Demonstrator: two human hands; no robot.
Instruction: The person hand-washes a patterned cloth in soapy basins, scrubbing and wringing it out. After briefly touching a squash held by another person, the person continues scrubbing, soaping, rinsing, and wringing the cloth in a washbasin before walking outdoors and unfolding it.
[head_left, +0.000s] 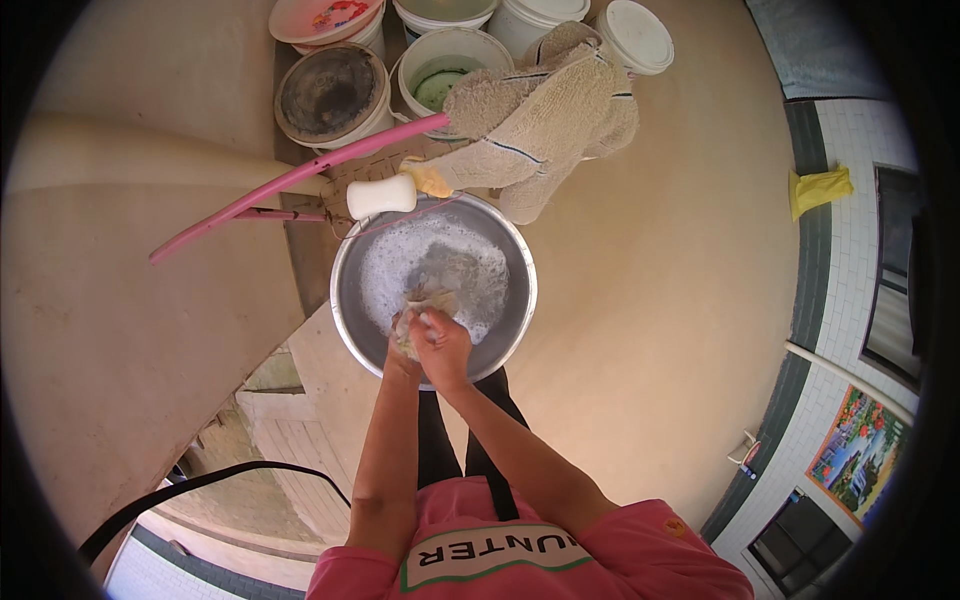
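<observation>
A round metal basin (532, 300) with soapy water (480, 255) stands before me. My right hand (445, 349) grips a wet, pale cloth (433, 300) over the near side of the basin. Under and beside it, my left hand (401, 341) holds the same cloth, its fingers partly hidden. The cloth's far end hangs at the foamy water. Just past the basin's far rim lies a white bar of soap (381, 196), touching or close beside a yellowish piece (427, 178) that I cannot identify.
A beige towel (540, 112) with dark stripes hangs in a bundle beyond the basin, by a pink pole (300, 184). Behind stand several plastic buckets, including one with a dark lid (330, 94) and one holding greenish water (439, 86). A wall (112, 300) rises at left.
</observation>
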